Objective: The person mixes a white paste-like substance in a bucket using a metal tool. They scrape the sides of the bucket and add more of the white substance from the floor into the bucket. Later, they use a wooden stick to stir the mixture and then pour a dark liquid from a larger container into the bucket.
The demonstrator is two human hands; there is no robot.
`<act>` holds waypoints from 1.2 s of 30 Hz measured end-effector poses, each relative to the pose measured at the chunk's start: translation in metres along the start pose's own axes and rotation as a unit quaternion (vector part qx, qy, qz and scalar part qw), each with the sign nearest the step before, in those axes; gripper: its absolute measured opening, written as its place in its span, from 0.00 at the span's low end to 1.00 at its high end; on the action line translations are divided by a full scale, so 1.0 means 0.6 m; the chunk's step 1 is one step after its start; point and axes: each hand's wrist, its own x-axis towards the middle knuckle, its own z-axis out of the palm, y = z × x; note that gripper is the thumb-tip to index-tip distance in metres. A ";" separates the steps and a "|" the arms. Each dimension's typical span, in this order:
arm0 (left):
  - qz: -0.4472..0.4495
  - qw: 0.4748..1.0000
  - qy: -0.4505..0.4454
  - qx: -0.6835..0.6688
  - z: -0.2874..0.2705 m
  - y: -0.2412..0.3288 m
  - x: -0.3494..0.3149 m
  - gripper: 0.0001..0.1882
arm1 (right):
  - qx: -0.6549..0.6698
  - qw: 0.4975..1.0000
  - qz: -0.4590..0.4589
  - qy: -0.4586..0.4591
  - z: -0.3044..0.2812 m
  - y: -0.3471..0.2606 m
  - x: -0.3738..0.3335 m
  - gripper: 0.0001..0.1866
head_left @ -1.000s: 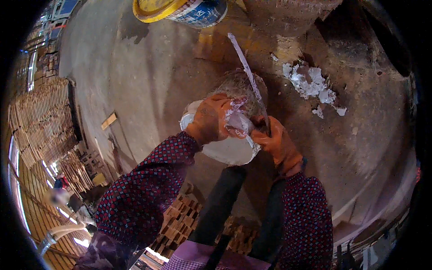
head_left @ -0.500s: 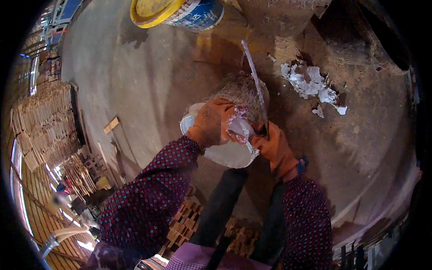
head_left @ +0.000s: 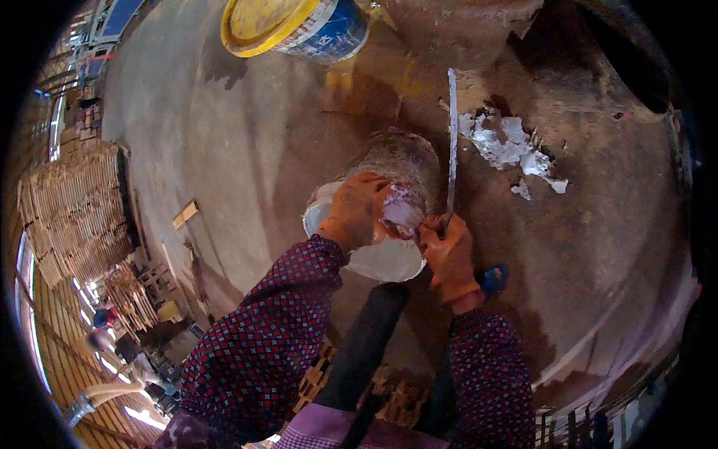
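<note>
A crusted bucket (head_left: 410,161) lies tipped on the floor in front of me, its pale mouth toward my legs. My left hand (head_left: 357,211), in an orange rubber glove, is closed over the bucket's mouth. It grips a crumpled, white-smeared piece (head_left: 404,212) whose kind I cannot make out. Just to the right, my right hand (head_left: 450,258), gloved in orange too, is closed around the lower end of a long thin stick (head_left: 452,138). White paste coats the stick, which points away from me almost upright in the picture. The right fingertips are close to the white-smeared piece.
Beyond the bucket stands a blue bucket (head_left: 329,34) with a yellow rim. Broken white flakes (head_left: 508,142) are scattered at the right. Stacked wooden slats (head_left: 71,206) stand far left, with a short wood piece (head_left: 185,214) nearer. A person (head_left: 105,329) is at the lower left.
The stick has swung from leaning left to nearly upright, its far end moving right. My right hand has turned with it and dropped slightly. My left hand stays at the bucket's mouth.
</note>
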 end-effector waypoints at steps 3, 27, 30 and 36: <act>-0.025 0.999 -0.024 0.006 -0.004 0.018 0.019 0.33 | -0.014 0.999 -0.022 0.031 -0.013 0.047 0.010 0.08; -0.083 0.996 0.035 0.020 -0.003 0.029 0.000 0.35 | -0.209 0.967 -0.147 0.027 -0.016 -0.011 0.043 0.10; -0.063 0.996 0.060 0.019 0.002 0.021 0.007 0.33 | -0.256 0.948 -0.169 0.088 -0.008 -0.024 0.022 0.10; -0.279 0.944 0.092 -0.148 -0.002 -0.065 0.049 0.26 | -0.117 0.988 -0.062 0.077 -0.047 -0.145 -0.060 0.12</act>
